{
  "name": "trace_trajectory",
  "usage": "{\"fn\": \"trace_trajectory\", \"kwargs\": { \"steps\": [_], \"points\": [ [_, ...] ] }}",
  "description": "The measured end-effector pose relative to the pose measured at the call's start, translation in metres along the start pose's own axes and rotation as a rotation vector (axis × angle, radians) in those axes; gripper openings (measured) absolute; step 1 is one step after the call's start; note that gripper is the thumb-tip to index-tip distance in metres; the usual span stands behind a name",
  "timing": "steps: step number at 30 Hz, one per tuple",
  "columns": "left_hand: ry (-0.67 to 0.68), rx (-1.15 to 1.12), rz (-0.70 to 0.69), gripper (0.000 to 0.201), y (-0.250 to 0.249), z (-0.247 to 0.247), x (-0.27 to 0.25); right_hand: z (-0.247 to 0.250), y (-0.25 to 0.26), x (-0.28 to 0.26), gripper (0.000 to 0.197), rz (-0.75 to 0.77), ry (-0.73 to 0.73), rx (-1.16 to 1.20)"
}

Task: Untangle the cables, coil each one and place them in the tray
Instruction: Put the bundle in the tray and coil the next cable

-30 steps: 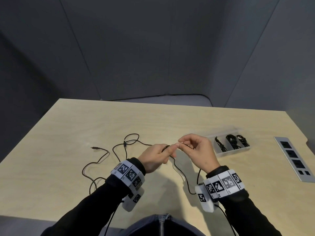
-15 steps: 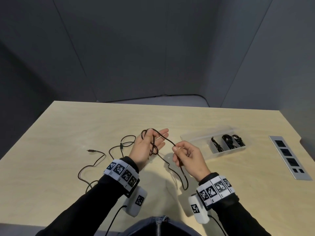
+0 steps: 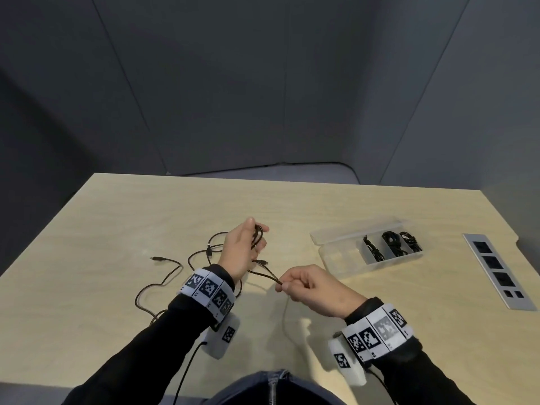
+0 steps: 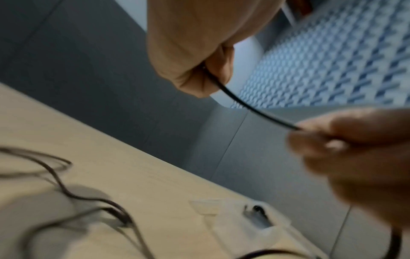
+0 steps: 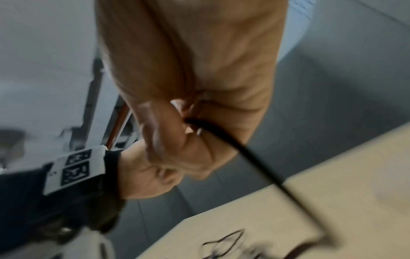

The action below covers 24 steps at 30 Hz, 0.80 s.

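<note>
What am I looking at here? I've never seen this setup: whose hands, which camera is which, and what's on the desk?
No machine: a person wears marker bands and three cameras. The big picture is the head camera; the blurry two look along each wrist. The left hand holds loops of a black cable, and the right hand pinches that cable, drawn between them. More loose cable lies on the wooden table. At right a clear tray holds three coiled cables, beside a grey socket panel.

Left hand (image 3: 242, 249) raised, fingers curled in a grip around loops of black cable (image 3: 264, 274); right hand (image 3: 317, 290) lower, pinching the same cable's strand between thumb and forefinger.
</note>
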<state>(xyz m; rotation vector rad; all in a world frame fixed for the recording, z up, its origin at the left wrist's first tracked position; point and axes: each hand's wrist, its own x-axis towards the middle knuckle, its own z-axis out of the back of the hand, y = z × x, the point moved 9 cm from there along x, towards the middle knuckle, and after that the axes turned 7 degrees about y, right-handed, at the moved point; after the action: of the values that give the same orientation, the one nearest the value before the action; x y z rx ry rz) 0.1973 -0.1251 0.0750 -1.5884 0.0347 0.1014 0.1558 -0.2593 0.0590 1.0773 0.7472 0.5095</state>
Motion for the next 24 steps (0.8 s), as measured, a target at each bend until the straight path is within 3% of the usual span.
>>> {"fn": "trace_trajectory", "kwargs": {
  "steps": [4, 7, 10, 14, 18, 21, 24],
  "points": [
    [0.182, 0.438, -0.016, 0.03, 0.018, -0.014, -0.003, 0.033, 0.02, -0.007, 0.012, 0.125, -0.142, 0.038],
    [0.205, 0.411, -0.019, 0.026, 0.028, -0.02, -0.007, 0.049, 0.029, -0.009, 0.014, 0.177, -0.219, 0.073],
    [0.272, 0.364, -0.012, 0.038, 0.025, -0.031, -0.011, 0.061, 0.024, -0.007, 0.018, 0.194, -0.314, 0.048],
    [0.436, 0.495, -0.034, 0.056, 0.013, -0.049, -0.019, 0.074, 0.012, -0.008, 0.011, 0.186, -0.453, 0.018],
    [0.526, 0.53, -0.001, 0.043, 0.016, -0.056, -0.019, 0.082, 0.002, -0.009, 0.01, 0.198, -0.54, 0.07],
    [0.532, 0.375, 0.015, 0.033, 0.014, -0.058, -0.02, 0.088, -0.009, -0.009, 0.011, 0.168, -0.559, 0.227],
    [0.403, 0.146, -0.019, 0.034, 0.004, -0.051, -0.015, 0.088, -0.015, -0.011, 0.013, 0.193, -0.533, 0.386]
  ]
}}
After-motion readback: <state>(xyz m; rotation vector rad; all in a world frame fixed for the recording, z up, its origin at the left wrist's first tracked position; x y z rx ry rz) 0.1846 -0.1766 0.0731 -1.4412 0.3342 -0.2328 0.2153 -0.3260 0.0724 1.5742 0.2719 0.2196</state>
